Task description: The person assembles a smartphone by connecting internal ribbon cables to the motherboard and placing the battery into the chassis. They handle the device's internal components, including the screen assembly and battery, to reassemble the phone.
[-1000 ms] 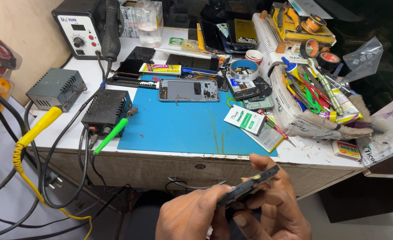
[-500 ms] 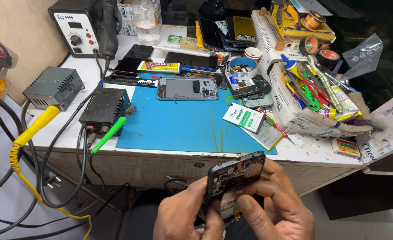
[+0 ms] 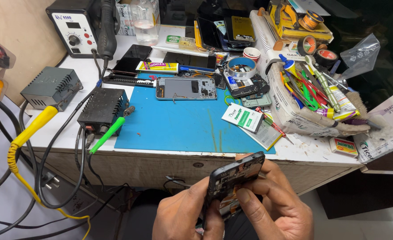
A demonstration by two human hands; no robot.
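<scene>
you held the opened black phone [image 3: 234,182] low in front of the bench, below the table's front edge [image 3: 161,156], with both hands clasped on it. your left hand [image 3: 185,213] wrapped the lower left side, fingers curled shut around the frame, thumb up along its edge. your right hand [image 3: 278,204] cupped it from the right, thumb pressed on the exposed inner face and fingers folded behind the upper end. the phone tilted, its top corner rising toward the right, clear of the table and touching nothing but your hands. just past it, the blue mat [image 3: 183,126] lay mostly bare, the one open working patch on the bench, with a white-and-green packet [image 3: 243,118] overhanging its right edge. one green-handled probe [image 3: 109,133] and one yellow-handled iron [image 3: 32,126] lay off its left side beside two dark metal boxes [image 3: 103,109], their cables hanging over the front. at the mat's far edge one stripped phone frame [image 3: 186,88] lay flat, a yellow glue tube [image 3: 157,67] just behind it. to the right, a crowded tray of tools [image 3: 312,95] left little room. farthest back stood one hot-air station [image 3: 76,26].
</scene>
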